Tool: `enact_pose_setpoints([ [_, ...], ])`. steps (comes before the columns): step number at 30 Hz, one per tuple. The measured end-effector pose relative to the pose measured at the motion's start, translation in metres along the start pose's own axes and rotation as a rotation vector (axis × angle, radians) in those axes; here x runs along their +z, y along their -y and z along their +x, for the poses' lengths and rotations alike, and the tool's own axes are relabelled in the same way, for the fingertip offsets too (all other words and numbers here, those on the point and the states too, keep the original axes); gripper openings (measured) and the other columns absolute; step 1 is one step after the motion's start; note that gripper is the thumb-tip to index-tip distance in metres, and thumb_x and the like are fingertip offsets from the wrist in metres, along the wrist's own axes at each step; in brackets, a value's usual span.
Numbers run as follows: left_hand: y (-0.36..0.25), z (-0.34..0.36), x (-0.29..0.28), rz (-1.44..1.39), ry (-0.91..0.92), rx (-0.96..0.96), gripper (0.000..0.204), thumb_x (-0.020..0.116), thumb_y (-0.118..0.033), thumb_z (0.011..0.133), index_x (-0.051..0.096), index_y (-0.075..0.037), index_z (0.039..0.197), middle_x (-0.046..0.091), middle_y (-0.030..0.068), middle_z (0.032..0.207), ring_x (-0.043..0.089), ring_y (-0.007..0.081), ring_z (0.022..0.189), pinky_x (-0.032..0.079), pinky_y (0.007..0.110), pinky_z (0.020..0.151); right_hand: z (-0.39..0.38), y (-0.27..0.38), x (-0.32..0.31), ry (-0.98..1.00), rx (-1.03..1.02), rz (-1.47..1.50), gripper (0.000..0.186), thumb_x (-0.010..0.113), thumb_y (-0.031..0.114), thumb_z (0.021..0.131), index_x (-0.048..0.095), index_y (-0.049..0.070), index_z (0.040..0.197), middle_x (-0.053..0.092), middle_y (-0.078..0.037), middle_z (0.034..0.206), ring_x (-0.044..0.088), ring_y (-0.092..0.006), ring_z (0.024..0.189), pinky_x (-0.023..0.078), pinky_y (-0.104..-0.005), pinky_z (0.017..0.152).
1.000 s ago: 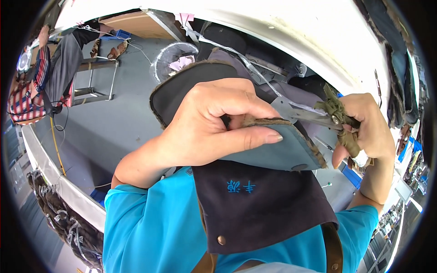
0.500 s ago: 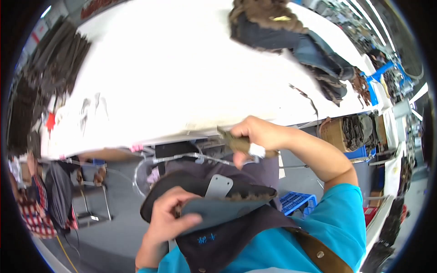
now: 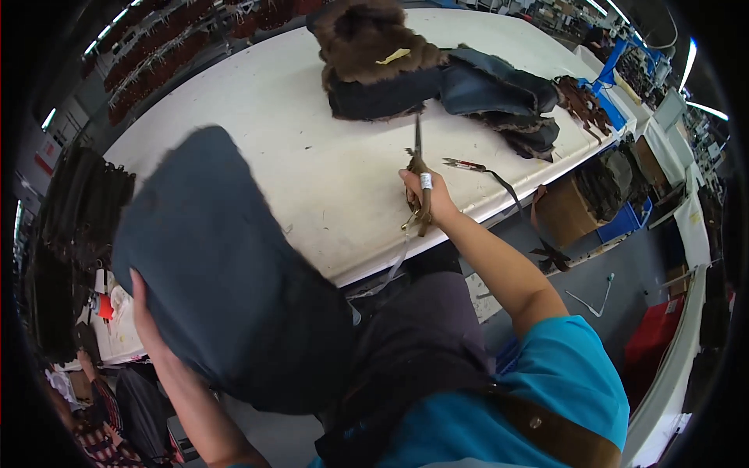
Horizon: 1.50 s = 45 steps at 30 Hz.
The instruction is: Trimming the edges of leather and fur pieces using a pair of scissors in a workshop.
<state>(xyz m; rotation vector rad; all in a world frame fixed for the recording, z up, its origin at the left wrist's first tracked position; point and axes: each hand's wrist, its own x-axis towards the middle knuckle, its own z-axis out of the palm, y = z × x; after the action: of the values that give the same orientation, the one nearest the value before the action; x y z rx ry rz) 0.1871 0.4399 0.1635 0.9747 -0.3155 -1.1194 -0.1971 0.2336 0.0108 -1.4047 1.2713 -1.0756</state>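
A large dark blue-grey piece of fur-backed leather [image 3: 226, 265] hangs at the left, across the table's near edge. My left hand [image 3: 144, 316] grips its left border, thumb along the edge and the other fingers hidden behind it. Over the table, my right hand [image 3: 435, 201] is closed around scissors [image 3: 419, 140] with cloth-wrapped handles. Their dark blades point away from me and look closed. A white band circles one handle. Between the two hands lies bare table surface; the blades are apart from the leather.
On the white table [image 3: 273, 101], a brown fur and dark leather heap [image 3: 382, 70] lies at the far side. Small thread snips [image 3: 466, 164] rest right of my hand. Dark hanging pieces [image 3: 74, 234] stand at left, near another person. A cardboard box [image 3: 569, 207] sits at right.
The leather, earlier folded near my lap, now hangs spread out at the left. My right hand has moved forward over the table with the scissors. The view has shifted too.
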Motion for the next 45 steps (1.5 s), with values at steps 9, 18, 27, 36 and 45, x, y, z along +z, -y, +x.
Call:
enact_pose_setpoints([
  [9, 0.006, 0.267, -0.068, -0.029, -0.269, 0.259, 0.029, 0.049, -0.017, 0.093, 0.049, -0.001, 0.116, 0.058, 0.012, 0.112, 0.059, 0.0263, 0.098, 0.053, 0.039, 0.083, -0.003, -0.006, -0.008, -0.075, 0.032, 0.452, 0.023, 0.064, 0.024, 0.084, 0.052, 0.004, 0.085, 0.05, -0.001, 0.06, 0.046, -0.009, 0.052, 0.036, -0.0229, 0.048],
  [18, 0.159, 0.12, 0.111, 0.413, 0.317, -0.118, 0.028, 0.054, -0.019, 0.09, 0.052, -0.002, 0.113, 0.06, 0.0068, 0.096, 0.06, 0.0171, 0.086, 0.05, 0.028, 0.074, -0.005, -0.007, -0.022, -0.06, 0.028, 0.693, 0.02, 0.059, 0.021, 0.086, 0.051, 0.003, 0.081, 0.05, -0.001, 0.062, 0.046, -0.0095, 0.056, 0.037, -0.0238, 0.052],
  [27, 0.242, 0.147, 0.387, 0.434, 1.002, -0.385, 0.037, 0.05, -0.028, 0.092, 0.047, -0.005, 0.121, 0.058, 0.0092, 0.106, 0.059, 0.0191, 0.093, 0.049, 0.03, 0.079, -0.001, -0.01, -0.027, -0.222, 0.045, 0.902, 0.022, 0.059, 0.024, 0.087, 0.052, 0.003, 0.084, 0.05, -0.001, 0.062, 0.046, -0.0089, 0.057, 0.037, -0.0234, 0.052],
  [36, 0.415, 0.226, 0.548, 0.487, 0.795, -0.503, 0.067, 0.072, -0.037, 0.075, 0.041, -0.019, 0.131, 0.023, 0.0146, 0.142, 0.034, 0.0309, 0.125, 0.034, 0.041, 0.099, 0.0, -0.017, -0.027, -0.201, 0.036, 1.05, 0.022, 0.06, 0.026, 0.088, 0.05, 0.006, 0.087, 0.047, 0.003, 0.059, 0.042, -0.005, 0.052, 0.033, -0.021, 0.047],
  [45, 0.345, 0.151, 0.576, 0.152, 1.046, -0.084, 0.027, 0.054, 0.003, 0.081, 0.06, -0.005, 0.107, 0.061, 0.0107, 0.099, 0.059, 0.0204, 0.087, 0.05, 0.031, 0.084, 0.004, -0.032, -0.018, -0.096, 0.032, 0.882, 0.023, 0.052, 0.031, 0.091, 0.051, 0.009, 0.086, 0.051, 0.0, 0.07, 0.049, -0.0107, 0.064, 0.039, -0.0256, 0.057],
])
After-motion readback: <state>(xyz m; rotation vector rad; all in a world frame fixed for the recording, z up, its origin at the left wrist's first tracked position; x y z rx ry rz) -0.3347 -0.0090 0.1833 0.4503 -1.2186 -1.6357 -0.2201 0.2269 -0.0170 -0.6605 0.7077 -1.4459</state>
